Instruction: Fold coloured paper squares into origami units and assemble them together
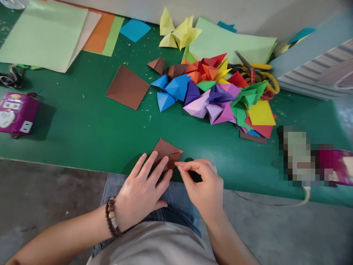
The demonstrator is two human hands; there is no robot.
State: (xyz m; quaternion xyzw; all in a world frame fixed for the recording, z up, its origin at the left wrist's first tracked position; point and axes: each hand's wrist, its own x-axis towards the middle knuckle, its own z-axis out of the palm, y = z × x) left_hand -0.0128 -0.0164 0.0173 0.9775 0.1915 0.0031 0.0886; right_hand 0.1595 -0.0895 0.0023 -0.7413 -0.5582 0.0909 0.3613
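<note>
A piece of brown folded origami paper lies near the table's front edge, one point facing away from me and visible creases across it. My left hand rests flat over its lower left part, fingers spread, pressing it to the table. At the paper's lower right edge, my right hand pinches with thumb and index finger; the fingertips hide how much paper is between them. Further back is a flat brown paper square. To its right sits a heap of folded paper pieces in many colours.
On the green table stand a purple power socket block at left and a blurred-out device with a cable at right. Paper sheets, yellow folded pieces and scissors lie along the back. A box stands back right.
</note>
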